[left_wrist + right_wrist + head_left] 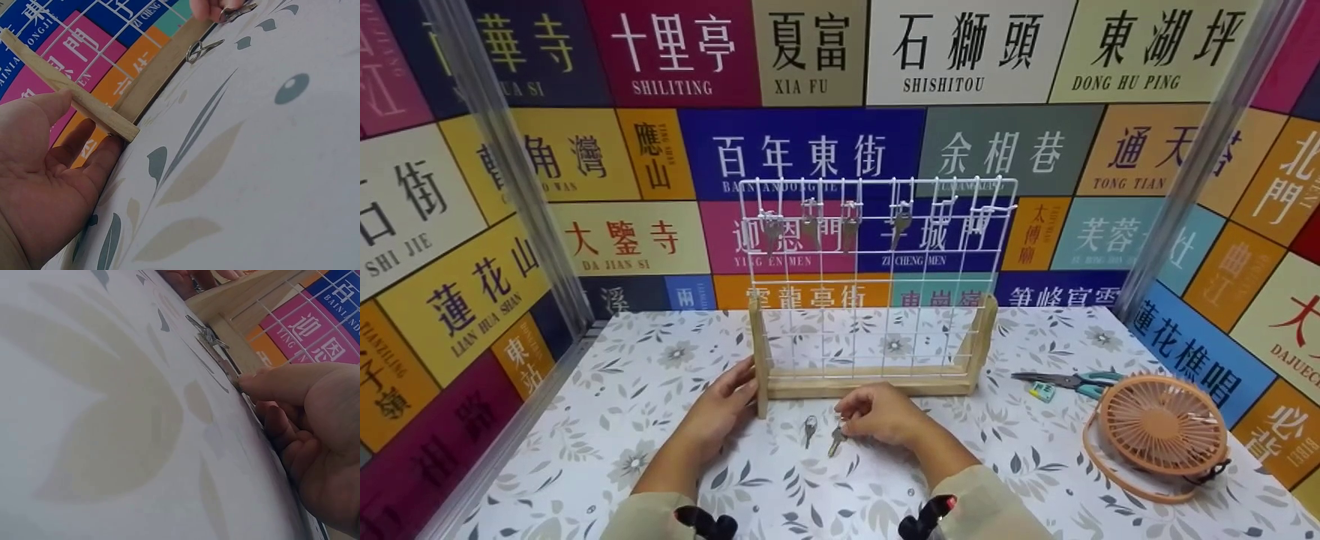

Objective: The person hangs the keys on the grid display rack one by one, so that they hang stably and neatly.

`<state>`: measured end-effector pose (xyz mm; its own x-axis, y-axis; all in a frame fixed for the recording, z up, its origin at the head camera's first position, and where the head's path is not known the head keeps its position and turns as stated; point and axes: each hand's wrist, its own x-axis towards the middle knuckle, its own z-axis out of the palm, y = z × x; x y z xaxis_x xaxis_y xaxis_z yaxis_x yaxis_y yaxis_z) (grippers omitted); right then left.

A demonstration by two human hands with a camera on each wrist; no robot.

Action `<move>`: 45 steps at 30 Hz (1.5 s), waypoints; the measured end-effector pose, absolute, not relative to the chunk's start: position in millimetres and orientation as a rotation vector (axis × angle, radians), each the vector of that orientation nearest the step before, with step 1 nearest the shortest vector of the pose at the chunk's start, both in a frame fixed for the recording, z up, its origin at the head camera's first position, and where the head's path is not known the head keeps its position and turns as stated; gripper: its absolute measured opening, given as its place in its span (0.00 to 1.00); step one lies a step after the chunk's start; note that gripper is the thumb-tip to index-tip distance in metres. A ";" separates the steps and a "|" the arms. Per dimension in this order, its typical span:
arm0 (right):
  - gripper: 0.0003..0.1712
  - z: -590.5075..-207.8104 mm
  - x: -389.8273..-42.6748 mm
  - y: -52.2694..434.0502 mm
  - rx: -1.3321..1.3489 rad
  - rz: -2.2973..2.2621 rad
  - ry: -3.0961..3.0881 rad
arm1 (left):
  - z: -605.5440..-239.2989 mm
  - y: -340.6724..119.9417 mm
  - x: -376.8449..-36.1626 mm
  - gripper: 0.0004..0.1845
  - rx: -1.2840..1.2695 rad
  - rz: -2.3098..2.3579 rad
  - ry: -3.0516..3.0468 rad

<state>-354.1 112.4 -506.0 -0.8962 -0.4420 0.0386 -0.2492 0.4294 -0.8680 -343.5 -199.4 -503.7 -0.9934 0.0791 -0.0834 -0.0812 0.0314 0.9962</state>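
Note:
A white wire grid rack (877, 281) on a wooden stand (870, 388) is upright on the table. My left hand (725, 409) is at the stand's left leg (107, 115), holding it with the thumb on one side and curled fingers on the other. My right hand (883, 414) pinches a key (835, 441) between thumb and fingertips, low over the table in front of the stand. Left of it lies a second key (810, 431) with a ring, also visible beside the pinched one in the right wrist view. Several keys (901, 225) hang from hooks along the grid's upper part.
To the right on the table stands an orange fan (1162, 427) with a loop strap. Behind it lie pliers (1072, 381) with teal handles and a small green-and-white item (1042, 391). Panels with printed signs (802, 150) rise behind the flower-patterned table (562, 465).

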 end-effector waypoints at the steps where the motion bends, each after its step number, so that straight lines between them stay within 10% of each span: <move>1: 0.17 -506.1 -354.1 112.4 -0.608 -1.456 2.487 | -503.3 -199.4 -343.6 0.29 -0.010 2.104 2.172; 20: 0.12 -500.4 -354.9 114.6 -0.470 -1.621 2.493 | -499.5 -199.9 -342.2 0.27 -0.066 2.071 2.182; 45: 0.16 -294.5 -325.2 192.6 -0.471 -2.323 2.403 | -498.9 -199.3 -341.7 0.26 -0.100 2.034 2.160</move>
<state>-325.2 192.6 -294.5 -0.9344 -0.0364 0.3545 -0.3555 0.0272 -0.9343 -341.7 -199.3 -498.9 -0.9828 0.0690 -0.1711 -0.1667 0.0657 0.9838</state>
